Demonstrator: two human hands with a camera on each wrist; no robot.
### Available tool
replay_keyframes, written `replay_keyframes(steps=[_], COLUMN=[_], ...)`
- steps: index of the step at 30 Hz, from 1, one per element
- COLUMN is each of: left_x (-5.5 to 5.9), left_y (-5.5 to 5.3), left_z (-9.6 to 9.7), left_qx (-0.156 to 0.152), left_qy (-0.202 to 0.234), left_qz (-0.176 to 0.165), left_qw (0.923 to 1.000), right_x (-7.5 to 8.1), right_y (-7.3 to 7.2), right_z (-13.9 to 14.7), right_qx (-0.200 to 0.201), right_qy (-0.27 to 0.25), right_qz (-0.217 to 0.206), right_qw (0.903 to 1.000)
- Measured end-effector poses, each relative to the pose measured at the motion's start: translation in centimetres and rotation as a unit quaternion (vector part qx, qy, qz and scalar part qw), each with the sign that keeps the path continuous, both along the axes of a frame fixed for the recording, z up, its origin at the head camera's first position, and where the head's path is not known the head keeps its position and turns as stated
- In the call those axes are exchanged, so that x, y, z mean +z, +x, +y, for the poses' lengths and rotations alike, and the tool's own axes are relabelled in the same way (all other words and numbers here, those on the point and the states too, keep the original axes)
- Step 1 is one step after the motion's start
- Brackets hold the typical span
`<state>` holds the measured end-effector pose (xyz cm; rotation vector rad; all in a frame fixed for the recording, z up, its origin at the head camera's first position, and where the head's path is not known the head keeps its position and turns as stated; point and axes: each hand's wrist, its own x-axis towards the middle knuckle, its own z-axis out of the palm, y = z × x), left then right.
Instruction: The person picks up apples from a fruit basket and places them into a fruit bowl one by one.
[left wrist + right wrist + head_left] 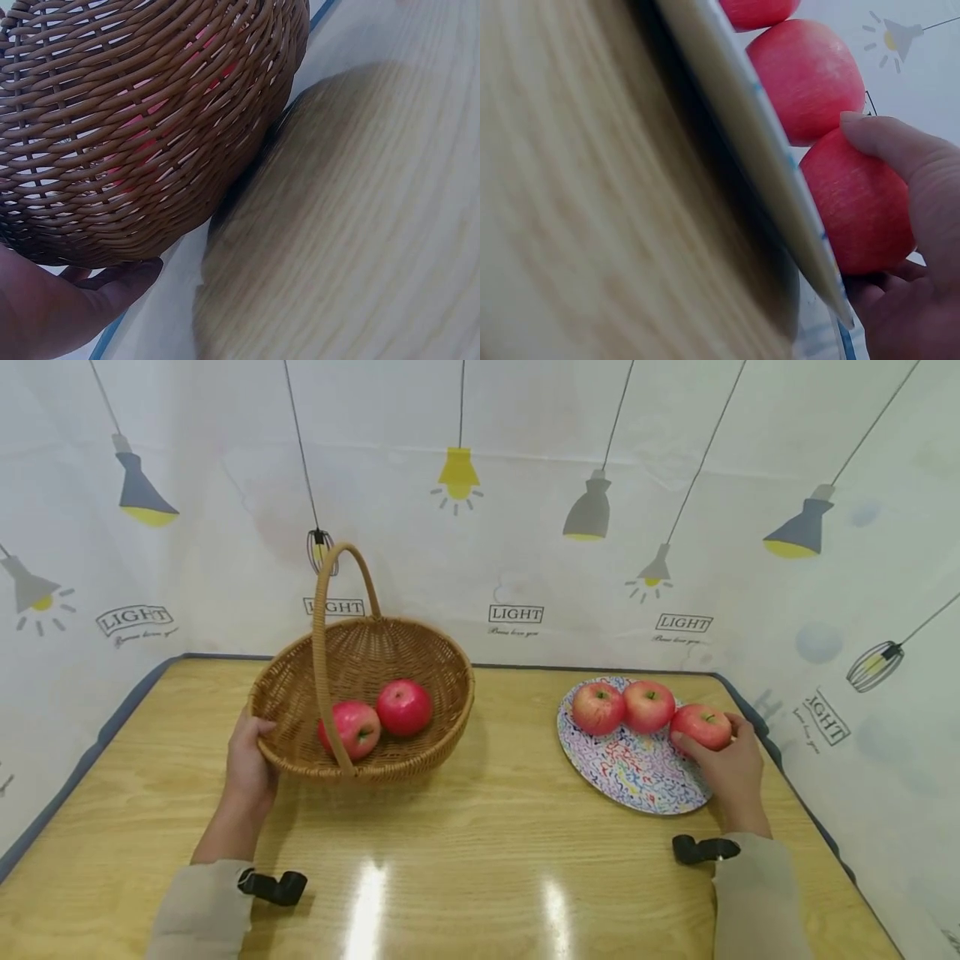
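My left hand (250, 764) grips the left rim of a brown wicker basket (288, 739), its thumb over the edge. Two red apples, one (405, 707) behind the other (358, 729), lie inside the basket beneath its arched handle. In the left wrist view the weave of the basket (112, 150) partly hides them. At the right, my right hand (735, 777) holds a red apple (701, 725) between thumb and fingers, at the right edge of a patterned plate (637, 772). Two more apples, the left one (597, 708) and the middle one (648, 706), sit on the plate's back part.
A wooden table (480, 827) carries the basket and plate, with a stretch of tabletop between them. Behind and at both sides stands a pale backdrop (517, 552) printed with lamps. A black device (705, 849) is worn at each wrist.
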<state>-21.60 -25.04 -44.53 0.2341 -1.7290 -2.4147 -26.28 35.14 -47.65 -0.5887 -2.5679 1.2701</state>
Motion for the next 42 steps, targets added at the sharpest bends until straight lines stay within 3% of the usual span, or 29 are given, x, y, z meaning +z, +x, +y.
replay_keyframes(steps=[9,20,31,42], left_x=[0.1,0.5,0.8,0.5], left_y=[-0.1,0.1,0.0,-0.1], left_z=[-0.2,-0.1,0.2,0.3], left_qx=[0.005,0.009,0.010,0.009], left_qy=[-0.005,-0.009,-0.021,-0.019], left_qz=[0.005,-0.008,-0.022,-0.010], left_qw=[1.0000,0.9999,0.9995,0.9997], right_x=[0.4,0.8,4.7,8.8], right_y=[-0.3,-0.1,0.8,2.3], right_z=[-0.1,0.3,-0.5,-3.4], right_qx=[0.014,0.014,-0.010,0.005], right_qy=[0.012,-0.020,0.001,0.015], right_qz=[-0.014,-0.041,0.031,0.081], right_qw=[0.9997,0.9989,0.9995,0.9966])
